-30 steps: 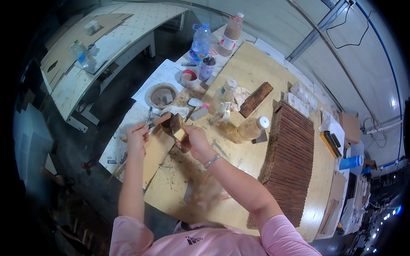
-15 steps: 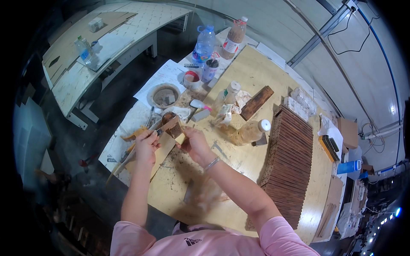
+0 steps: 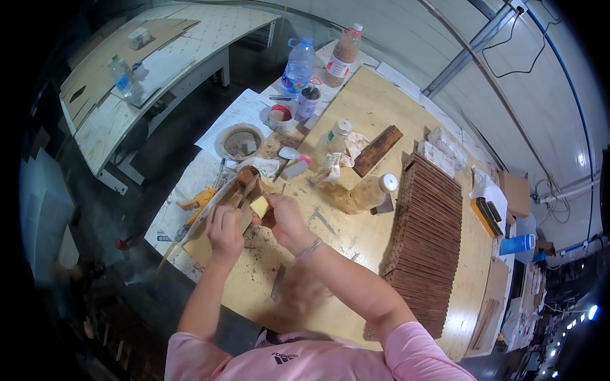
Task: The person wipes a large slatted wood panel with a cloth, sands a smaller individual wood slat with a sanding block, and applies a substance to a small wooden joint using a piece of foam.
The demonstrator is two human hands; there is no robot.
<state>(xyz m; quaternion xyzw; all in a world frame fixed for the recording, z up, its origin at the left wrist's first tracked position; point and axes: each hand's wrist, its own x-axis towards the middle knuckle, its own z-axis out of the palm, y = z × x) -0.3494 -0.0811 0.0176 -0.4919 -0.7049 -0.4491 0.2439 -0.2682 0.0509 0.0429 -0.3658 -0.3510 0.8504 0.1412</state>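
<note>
Over the near left of the worktable, my right hand [image 3: 287,223] grips a small brown wooden block [image 3: 254,190] with a pale yellow face turned up. My left hand [image 3: 225,232] is closed close beside the block's left side. A thin dark edge shows at its fingertips, but what it holds is mostly hidden. Just beyond the block lies a rounded brown thing [image 3: 246,175], partly covered. A white rag [image 3: 264,167] and a grey block [image 3: 295,169] are a little farther off.
A stack of brown slatted wood [image 3: 427,247] fills the table's right side. Two jars, one with a white-lidded top [image 3: 372,193], stand mid-table near a dark wooden bar [image 3: 378,150]. Farther back are a round basin [image 3: 243,142], a tape roll [image 3: 280,117] and large bottles [image 3: 298,66].
My left hand has moved down and slightly right, its back now turned more upward. The block has tilted, showing more of its yellow face, and my right hand has shifted slightly left and down.
</note>
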